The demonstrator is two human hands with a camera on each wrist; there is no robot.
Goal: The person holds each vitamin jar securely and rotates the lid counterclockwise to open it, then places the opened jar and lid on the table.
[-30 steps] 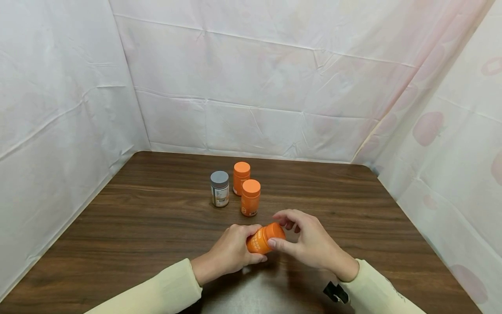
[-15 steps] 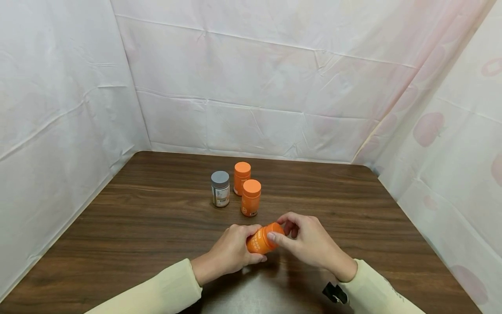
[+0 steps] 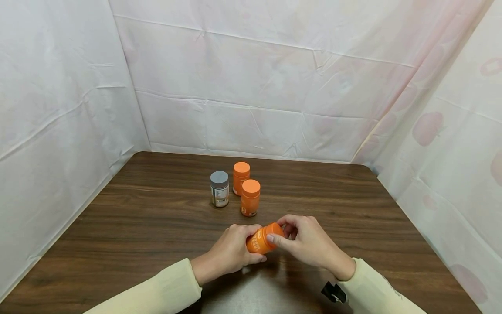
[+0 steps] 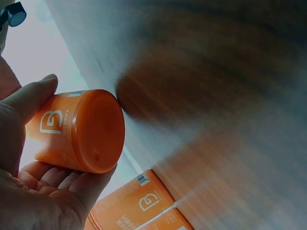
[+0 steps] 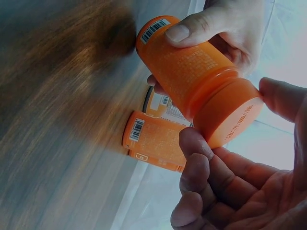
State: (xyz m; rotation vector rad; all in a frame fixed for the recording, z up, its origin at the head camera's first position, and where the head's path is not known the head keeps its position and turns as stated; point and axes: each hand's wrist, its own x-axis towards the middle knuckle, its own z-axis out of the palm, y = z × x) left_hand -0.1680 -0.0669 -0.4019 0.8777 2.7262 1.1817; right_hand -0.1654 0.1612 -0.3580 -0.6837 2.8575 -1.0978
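Observation:
My left hand (image 3: 227, 250) grips the body of an orange pill bottle (image 3: 257, 243), which lies tilted with its cap end to the right. In the left wrist view the round base of the bottle (image 4: 98, 132) faces the camera, close over the tabletop. My right hand (image 3: 311, 242) pinches the ribless orange cap (image 5: 232, 115) between thumb and index finger, and the other fingers curl beside it. The cap sits on the bottle's neck. Part of the bottle's body is hidden by the left fingers.
Behind the hands stand two more orange bottles (image 3: 250, 203) and a bottle with a grey cap (image 3: 220, 192), all upright. The dark wooden table (image 3: 149, 226) is bounded by white cloth (image 3: 251, 78) at the back and sides. A black clip (image 3: 334, 292) hangs at the right sleeve.
The right fingers, spread around the cap a second ago, have drawn in and rotated about it, with the thumb shifted slightly. The left hand and the standing bottles stay in place.

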